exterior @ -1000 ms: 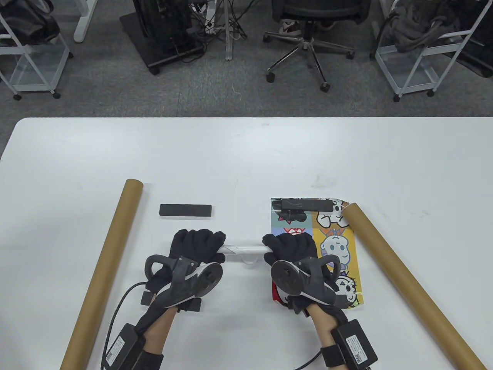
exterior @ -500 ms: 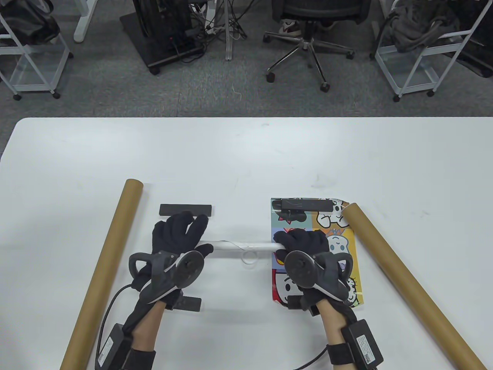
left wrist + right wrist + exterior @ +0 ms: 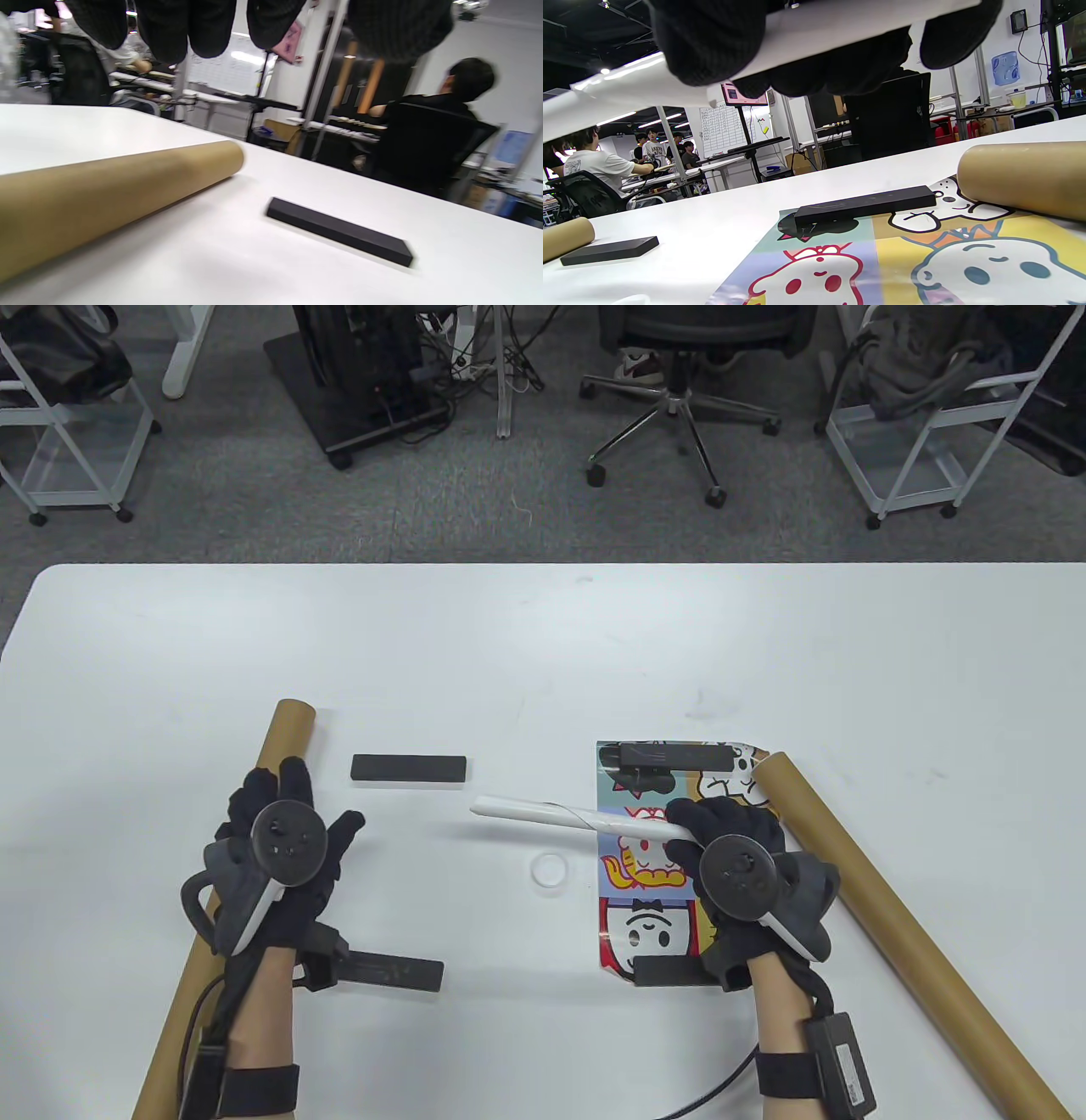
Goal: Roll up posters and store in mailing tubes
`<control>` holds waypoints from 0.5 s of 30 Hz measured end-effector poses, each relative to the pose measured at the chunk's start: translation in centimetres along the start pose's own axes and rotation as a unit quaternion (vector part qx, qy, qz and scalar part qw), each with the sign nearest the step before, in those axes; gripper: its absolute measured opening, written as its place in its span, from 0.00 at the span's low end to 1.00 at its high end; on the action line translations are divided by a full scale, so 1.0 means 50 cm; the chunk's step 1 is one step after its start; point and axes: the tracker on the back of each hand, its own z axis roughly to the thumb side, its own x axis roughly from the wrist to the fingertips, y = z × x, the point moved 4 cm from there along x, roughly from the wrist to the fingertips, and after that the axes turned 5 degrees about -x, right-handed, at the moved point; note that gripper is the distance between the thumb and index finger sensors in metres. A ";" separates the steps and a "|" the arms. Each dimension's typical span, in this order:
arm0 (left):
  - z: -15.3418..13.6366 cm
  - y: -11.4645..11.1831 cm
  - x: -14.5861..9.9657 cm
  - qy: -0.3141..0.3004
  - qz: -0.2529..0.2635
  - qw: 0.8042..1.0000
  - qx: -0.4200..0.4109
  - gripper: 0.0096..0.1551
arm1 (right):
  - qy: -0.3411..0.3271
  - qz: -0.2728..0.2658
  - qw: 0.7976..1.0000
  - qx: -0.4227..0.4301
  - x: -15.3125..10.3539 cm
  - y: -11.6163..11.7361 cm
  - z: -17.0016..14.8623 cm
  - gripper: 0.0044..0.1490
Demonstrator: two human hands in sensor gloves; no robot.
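My right hand (image 3: 730, 831) grips one end of a tightly rolled white poster (image 3: 543, 814) and holds it above the table; the roll also shows in the right wrist view (image 3: 840, 25). My left hand (image 3: 280, 831) is open and empty, over the left brown mailing tube (image 3: 229, 891), which the left wrist view (image 3: 106, 190) shows just below the fingers. A flat cartoon poster (image 3: 653, 891) lies under my right hand, held down by black bars at its far (image 3: 674, 755) and near (image 3: 670, 970) ends. A second brown tube (image 3: 891, 916) lies to its right.
A clear ring (image 3: 548, 871) lies on the table below the roll. Two loose black bars lie at centre left (image 3: 409, 768) and near my left wrist (image 3: 390, 971). Office chair (image 3: 679, 381) and wire carts (image 3: 925, 432) stand beyond the table's far edge.
My left hand let go of the rolled poster and moved left over the left tube. My right hand moved right with the roll lifted. The clear ring now lies on the table.
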 end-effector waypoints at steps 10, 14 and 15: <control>-0.099 -0.059 0.041 0.129 -0.034 0.990 0.037 0.60 | -0.007 -0.001 1.000 -0.004 -0.001 0.002 0.008 0.32; -0.128 -0.082 0.049 0.184 -0.070 0.979 0.046 0.61 | -0.009 0.004 1.000 -0.002 0.000 0.004 0.009 0.32; -0.137 -0.099 0.051 0.198 -0.091 0.975 0.049 0.62 | -0.011 0.003 1.000 0.000 0.000 0.004 0.009 0.32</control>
